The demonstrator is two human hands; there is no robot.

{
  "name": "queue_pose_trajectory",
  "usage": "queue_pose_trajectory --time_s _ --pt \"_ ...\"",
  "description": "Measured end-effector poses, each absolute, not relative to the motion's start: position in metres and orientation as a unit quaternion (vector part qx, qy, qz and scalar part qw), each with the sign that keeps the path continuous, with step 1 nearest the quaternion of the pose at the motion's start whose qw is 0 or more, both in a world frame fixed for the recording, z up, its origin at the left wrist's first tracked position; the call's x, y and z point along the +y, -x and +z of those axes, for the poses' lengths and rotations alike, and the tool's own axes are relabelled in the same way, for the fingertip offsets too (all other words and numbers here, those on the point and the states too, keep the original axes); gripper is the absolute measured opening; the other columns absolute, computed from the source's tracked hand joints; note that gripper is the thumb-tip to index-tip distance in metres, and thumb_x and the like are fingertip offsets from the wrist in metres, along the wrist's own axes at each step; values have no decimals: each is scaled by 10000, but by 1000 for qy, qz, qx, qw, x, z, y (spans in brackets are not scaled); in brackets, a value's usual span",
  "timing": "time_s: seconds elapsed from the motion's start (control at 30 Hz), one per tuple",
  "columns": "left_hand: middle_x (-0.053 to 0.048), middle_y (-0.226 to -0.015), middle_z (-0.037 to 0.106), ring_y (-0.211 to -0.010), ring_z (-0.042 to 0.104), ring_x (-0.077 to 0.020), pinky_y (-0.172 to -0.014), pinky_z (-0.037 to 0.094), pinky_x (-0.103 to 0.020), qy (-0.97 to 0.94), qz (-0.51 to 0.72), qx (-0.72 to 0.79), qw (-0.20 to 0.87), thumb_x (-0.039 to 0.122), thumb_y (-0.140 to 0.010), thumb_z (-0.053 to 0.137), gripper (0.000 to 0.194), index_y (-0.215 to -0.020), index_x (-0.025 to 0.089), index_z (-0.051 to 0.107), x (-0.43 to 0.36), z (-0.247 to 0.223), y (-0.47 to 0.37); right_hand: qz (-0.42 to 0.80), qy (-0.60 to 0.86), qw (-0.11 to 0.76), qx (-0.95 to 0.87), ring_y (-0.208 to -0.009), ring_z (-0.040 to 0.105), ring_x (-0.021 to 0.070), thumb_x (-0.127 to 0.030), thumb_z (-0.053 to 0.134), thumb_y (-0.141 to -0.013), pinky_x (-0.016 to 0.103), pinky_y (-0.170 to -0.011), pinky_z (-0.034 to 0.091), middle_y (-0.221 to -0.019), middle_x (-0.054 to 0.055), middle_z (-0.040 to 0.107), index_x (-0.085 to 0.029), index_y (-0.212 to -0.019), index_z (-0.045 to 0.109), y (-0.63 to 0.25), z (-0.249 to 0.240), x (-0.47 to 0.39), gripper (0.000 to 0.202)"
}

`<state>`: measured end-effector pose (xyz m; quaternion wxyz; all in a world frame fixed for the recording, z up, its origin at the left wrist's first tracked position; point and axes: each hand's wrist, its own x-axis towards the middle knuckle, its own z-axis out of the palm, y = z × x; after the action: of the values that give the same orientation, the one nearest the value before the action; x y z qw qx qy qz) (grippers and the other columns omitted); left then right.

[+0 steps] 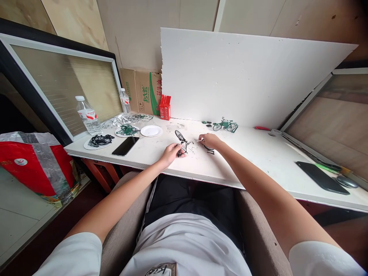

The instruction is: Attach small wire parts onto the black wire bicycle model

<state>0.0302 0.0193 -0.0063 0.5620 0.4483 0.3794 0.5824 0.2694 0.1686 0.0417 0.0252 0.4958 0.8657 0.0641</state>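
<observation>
A small black half-built model bicycle frame with one wheel (181, 142) is pinched upright on the white table (258, 157) by the left hand (171, 152); just right, the right hand (209, 141) is closed on a thin pin, tip toward it.

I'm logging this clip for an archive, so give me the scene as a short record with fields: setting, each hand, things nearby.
setting: white table with a white board leaning behind it
left hand: left hand holds a partly built model bicycle on the table
right hand: right hand pinches a thin pin and rests by a loose black wheel
finished model: green bicycle stands near the board
left side: phone, paper plate, water bottle, red carton
right side: second phone
</observation>
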Motion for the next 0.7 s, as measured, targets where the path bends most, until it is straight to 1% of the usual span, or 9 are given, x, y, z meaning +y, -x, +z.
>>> queue_pose_trajectory --time_s 0.13,0.2,0.3,0.5,0.6,0.7 --pt "-31 -787 670 -693 709 -164 -776 540 -320 -452 579 383 560 422 -905 748 325 -918 130 606 19 -5 -30 86 -488 48 867 -981 697 273 -310 521 -1012 306 -757 422 -1155 144 755 -221 -1253 707 -264 48 162 317" --pt "-31 -789 669 -699 717 -170 -774 540 -319 -453 578 385 559 417 -909 745 321 -911 130 603 19 -5 -31 98 -483 63 868 -981 698 278 -260 530 -995 312 -761 418 -1129 152 758 -203 -1221 722 -259 51 159 302" --pt "-31 -788 671 -703 719 -169 -774 544 -318 -453 578 388 557 423 -905 752 328 -902 132 600 20 -5 -31 110 -476 86 868 -973 704 280 -224 565 -964 317 -763 418 -1089 159 762 -181 -1174 737 -250 57 155 275" --pt "-34 -795 670 -736 726 -173 -797 564 -327 -445 578 386 565 431 -891 772 344 -913 128 610 20 -7 -30 114 -481 116 861 -963 713 308 -215 640 -915 339 -768 437 -1074 209 755 -117 -1114 759 -238 62 152 252" --pt "-38 -801 674 -732 733 -179 -786 563 -325 -449 579 386 561 430 -898 762 339 -922 125 615 22 -9 -30 103 -490 115 858 -945 714 301 -236 663 -903 337 -767 446 -1058 205 758 -122 -1126 757 -239 61 153 268" --pt "-43 -810 686 -733 740 -185 -779 561 -322 -454 578 386 557 434 -906 748 334 -919 129 613 23 -10 -30 83 -499 96 857 -936 708 294 -279 676 -895 327 -748 444 -1069 188 758 -144 -1142 747 -244 60 154 290"
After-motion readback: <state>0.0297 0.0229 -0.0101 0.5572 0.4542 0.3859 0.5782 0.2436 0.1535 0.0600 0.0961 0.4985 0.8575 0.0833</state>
